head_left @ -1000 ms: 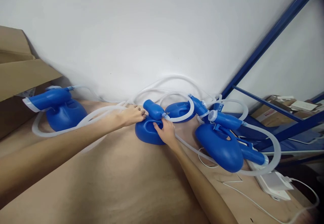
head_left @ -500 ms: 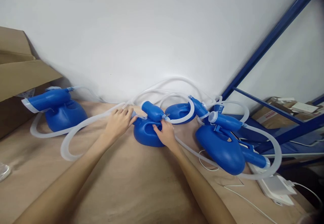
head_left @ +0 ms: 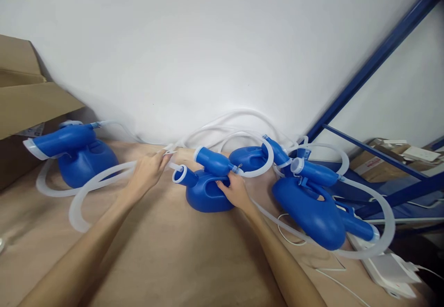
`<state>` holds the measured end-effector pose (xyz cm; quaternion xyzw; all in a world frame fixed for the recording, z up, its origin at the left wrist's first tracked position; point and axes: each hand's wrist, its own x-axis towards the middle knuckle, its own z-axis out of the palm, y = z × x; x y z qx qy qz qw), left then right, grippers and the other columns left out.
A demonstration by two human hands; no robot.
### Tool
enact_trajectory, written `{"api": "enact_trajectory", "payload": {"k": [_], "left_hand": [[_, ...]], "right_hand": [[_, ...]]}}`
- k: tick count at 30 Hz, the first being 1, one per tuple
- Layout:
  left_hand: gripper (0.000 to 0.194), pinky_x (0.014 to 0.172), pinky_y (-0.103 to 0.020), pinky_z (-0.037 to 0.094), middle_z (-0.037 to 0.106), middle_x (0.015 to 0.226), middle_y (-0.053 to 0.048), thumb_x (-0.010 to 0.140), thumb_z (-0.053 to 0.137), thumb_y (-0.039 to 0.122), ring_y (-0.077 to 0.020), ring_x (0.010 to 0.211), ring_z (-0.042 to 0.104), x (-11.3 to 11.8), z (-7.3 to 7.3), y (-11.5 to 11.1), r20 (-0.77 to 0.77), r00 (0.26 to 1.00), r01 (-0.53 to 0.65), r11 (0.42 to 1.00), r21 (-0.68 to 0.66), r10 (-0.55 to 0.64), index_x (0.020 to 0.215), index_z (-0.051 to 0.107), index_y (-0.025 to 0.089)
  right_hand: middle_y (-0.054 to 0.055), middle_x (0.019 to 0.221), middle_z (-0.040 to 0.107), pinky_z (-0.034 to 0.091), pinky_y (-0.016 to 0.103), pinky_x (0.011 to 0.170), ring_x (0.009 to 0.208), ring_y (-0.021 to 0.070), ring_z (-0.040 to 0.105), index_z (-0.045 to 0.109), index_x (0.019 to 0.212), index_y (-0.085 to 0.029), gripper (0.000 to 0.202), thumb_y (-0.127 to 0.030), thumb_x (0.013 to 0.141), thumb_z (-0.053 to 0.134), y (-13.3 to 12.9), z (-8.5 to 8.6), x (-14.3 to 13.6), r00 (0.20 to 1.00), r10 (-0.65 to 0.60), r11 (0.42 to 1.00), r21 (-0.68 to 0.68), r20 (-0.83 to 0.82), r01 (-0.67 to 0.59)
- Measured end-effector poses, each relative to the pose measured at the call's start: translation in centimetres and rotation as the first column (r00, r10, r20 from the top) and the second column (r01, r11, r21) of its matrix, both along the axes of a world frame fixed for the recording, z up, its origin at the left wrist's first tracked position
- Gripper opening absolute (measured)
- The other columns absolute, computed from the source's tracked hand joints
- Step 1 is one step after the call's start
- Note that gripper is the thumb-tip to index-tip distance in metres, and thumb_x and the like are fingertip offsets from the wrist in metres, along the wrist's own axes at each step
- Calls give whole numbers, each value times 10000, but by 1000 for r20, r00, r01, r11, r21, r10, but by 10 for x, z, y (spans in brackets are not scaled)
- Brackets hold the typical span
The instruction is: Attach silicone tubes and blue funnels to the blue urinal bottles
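Note:
In the head view, a blue plastic urinal bottle [head_left: 204, 198] stands on the table in front of me. Its short round neck [head_left: 185, 175] points left and is uncovered. A blue funnel-shaped mouthpiece [head_left: 213, 160] lies across its top, joined to a white hose [head_left: 258, 170]. My right hand [head_left: 237, 190] grips the bottle's handle, thumb by the handle opening. Left of the neck, my left hand [head_left: 149, 170] pinches a small translucent white cap [head_left: 169, 152], mostly hidden by the fingers. A thin white strip runs from it towards the neck. Another stretch of hose [head_left: 104, 173] passes behind this hand.
Another blue bottle [head_left: 86, 161] with a mouthpiece stands at the left, beside a cardboard box [head_left: 34, 99]. More blue bottles [head_left: 308, 214] with looping hoses crowd the right. A power strip [head_left: 388, 270] and cables lie near a blue metal rack [head_left: 374, 62]. A white wall rises behind.
My left hand has moved left, away from the bottle's neck, with the white cap. The neck now shows uncovered. My right hand stays on the bottle; the view has shifted slightly.

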<state>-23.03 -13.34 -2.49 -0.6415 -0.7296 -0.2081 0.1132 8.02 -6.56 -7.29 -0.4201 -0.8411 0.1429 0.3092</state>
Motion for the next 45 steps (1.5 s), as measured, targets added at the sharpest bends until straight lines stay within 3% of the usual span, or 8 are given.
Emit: {"api": "enact_trajectory", "payload": {"k": [6,9,12,17,21,32,40,45], "left_hand": [[672,1165,-588,315,518,1499,-207,855,696,397,-424,1389,442,-37,4,-6,22,989,147,986,76,-149,1472,522,196],[577,1153,-502,372,500,1514,-123,844,699,457,-356,1397,443,-24,15,-19,177,867,480,876,-52,-465,1378,596,264],[333,1068,-413,433,634,1298,-77,896,637,451,-283,1239,551,4,27,-32,298,769,606,793,-62,-565,1152,674,241],[466,669,-306,385,585,720,-1,944,578,594,-173,698,520,36,24,-34,374,801,525,849,-64,-467,704,529,197],[583,596,-301,282,385,549,45,979,544,562,-119,563,342,43,11,-27,416,745,556,830,46,-522,587,313,199],[476,649,-307,376,584,721,2,982,499,578,-163,673,516,41,33,-46,425,791,528,842,-110,-441,694,521,199],[483,665,-297,401,507,737,3,997,422,568,-149,676,456,39,33,-42,524,700,639,753,-157,-485,683,432,202],[461,741,-290,425,548,817,2,1039,330,557,-167,782,507,25,37,-44,621,644,627,773,-94,-447,811,516,202]], "right_hand": [[135,1116,758,518,515,987,1093,348,689,678,1150,-203,308,-423,952,591,3,0,2,996,54,998,16,-65,-53],[122,1125,754,524,513,986,1068,340,695,664,1193,-216,345,-446,942,610,2,-1,2,994,51,999,-2,-97,-51],[117,1147,750,551,505,943,962,318,709,605,1316,-220,503,-508,907,655,0,-3,4,986,-4,998,-65,-169,-7],[119,1331,694,502,529,1067,1128,321,687,400,1542,-242,725,-496,914,659,-3,0,2,965,40,988,-132,-258,-77],[115,1489,589,344,543,1222,1415,307,520,291,1607,-252,742,-433,958,602,-2,4,0,957,98,984,-117,-273,-134],[122,1376,671,318,553,1235,1416,285,527,207,1637,-234,802,-400,959,600,1,3,2,945,109,974,-157,-308,-164],[134,1491,579,324,521,1240,1407,268,539,245,1623,-251,771,-402,960,607,4,3,6,926,160,958,-173,-342,-229],[129,1493,575,270,544,1259,1497,265,427,286,1606,-249,772,-416,938,636,9,-1,11,923,161,959,-165,-348,-229]]}}
